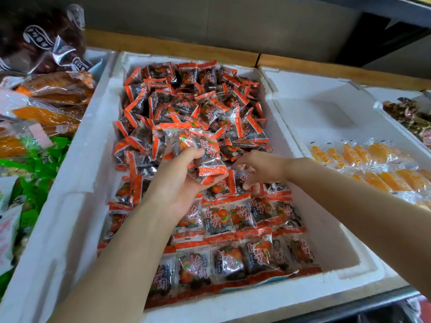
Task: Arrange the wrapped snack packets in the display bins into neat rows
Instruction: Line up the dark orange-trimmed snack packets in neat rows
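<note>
So these orange-and-clear snack packets [211, 220] are light, crinkly plastic pillows with something dark and lumpy inside. My guess is they're slippery against each other and slide out of a stack easily, so pinching by the flat crimped orange end seals, or cupping a few from below, looks like the safest hold. Nothing fragile here as far as I can tell.

They all sit in the middle white foam bin [268, 297]. The near part has roughly three tidy rows laid flat; the far half is one loose heap [186, 101], way too many to count, dozens easily.

Left hand [179, 180] is palm-up over the middle of the bin, its grip curled around a small bunch [207, 157] of maybe three or four packets. Right hand [261, 169] reaches down just beside it at the far edge of the rows, fingers bent onto a packet there, but whether it's actually pinching one I can't tell.

One more foam bin [326, 108] on the right holds yellow packets [363, 157].
</note>
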A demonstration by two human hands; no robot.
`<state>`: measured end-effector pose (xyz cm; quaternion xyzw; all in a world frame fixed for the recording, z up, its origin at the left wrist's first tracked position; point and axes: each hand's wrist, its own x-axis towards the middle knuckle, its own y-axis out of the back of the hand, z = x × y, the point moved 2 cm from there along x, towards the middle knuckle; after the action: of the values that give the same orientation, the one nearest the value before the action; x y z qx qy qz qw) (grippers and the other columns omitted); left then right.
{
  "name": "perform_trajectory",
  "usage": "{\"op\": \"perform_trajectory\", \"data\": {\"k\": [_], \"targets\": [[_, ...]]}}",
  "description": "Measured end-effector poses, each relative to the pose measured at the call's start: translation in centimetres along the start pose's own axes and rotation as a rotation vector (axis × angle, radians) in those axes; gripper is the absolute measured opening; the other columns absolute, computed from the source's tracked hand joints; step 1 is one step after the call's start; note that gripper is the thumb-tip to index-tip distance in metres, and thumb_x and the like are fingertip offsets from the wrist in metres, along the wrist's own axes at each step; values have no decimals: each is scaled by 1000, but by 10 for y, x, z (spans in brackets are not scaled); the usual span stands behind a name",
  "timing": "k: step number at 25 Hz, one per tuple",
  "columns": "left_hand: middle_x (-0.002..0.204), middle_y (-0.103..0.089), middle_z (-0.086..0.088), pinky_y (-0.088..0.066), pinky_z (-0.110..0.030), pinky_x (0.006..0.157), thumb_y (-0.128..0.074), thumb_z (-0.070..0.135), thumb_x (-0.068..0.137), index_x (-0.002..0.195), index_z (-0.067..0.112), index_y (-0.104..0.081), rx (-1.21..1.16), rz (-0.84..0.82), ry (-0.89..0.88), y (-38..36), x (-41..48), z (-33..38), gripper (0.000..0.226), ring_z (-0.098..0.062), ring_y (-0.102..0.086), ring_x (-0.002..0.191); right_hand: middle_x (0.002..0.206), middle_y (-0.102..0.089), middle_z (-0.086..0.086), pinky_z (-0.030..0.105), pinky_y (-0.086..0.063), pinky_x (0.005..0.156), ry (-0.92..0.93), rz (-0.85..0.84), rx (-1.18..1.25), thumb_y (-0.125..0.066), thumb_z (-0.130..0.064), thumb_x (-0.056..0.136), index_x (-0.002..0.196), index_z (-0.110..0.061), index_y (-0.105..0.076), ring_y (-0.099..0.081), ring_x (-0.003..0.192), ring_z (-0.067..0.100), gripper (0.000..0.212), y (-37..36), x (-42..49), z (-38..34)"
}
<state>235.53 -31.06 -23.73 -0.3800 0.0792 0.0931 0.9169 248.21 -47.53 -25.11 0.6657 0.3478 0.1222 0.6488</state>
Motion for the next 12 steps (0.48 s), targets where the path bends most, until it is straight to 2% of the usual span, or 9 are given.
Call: {"op": "perform_trajectory", "data": {"k": [3,5,7,9,10,12], "targets": [[113,-66,-17,-59,-51,68,-56,-1,89,120,8,-55,6,0,4,0,0,0,32,-31,-69,93,128,-54,8,21,-34,85,-12,-87,-44,-71,-28,81,125,-9,-53,-49,115,21,51,4,2,-3],[112,-67,-17,-59,-51,68,-56,-1,89,120,8,-55,3,-3,-3,-1,1,0,33,-31,-70,92,125,-55,7,24,-36,85,-33,-63,-12,-68,-28,84,122,-11,-53,-50,112,20,44,4,3,0],[112,-67,-16,-59,-51,68,-55,-1,90,122,9,-55,4,-11,-11,-1,0,0,34,-30,-70,91,108,-56,3,26,-36,79,-78,84,97,-64,-24,87,118,-11,-49,-50,99,16,36,8,-2,0],[113,-67,-17,-59,-50,69,-55,-1,90,124,9,-54,19,-24,-13,-1,0,-1,36,-31,-70,92,84,-48,-6,26,-35,70,-190,269,246,-61,-23,90,113,-8,-47,-47,82,13,31,9,-5,3],[114,-67,-17,-59,-50,69,-55,0,90,125,9,-54,24,-25,-12,-1,0,-2,36,-31,-70,93,78,-47,-6,27,-35,66,-248,334,343,-60,-25,91,109,-7,-47,-47,74,12,28,6,-5,5],[114,-66,-17,-59,-51,69,-56,0,89,125,9,-54,18,-22,-6,-1,1,-1,37,-31,-69,94,78,-56,2,28,-41,60,-353,377,545,-60,-28,91,105,-4,-49,-51,66,14,30,-3,-2,8]]}}
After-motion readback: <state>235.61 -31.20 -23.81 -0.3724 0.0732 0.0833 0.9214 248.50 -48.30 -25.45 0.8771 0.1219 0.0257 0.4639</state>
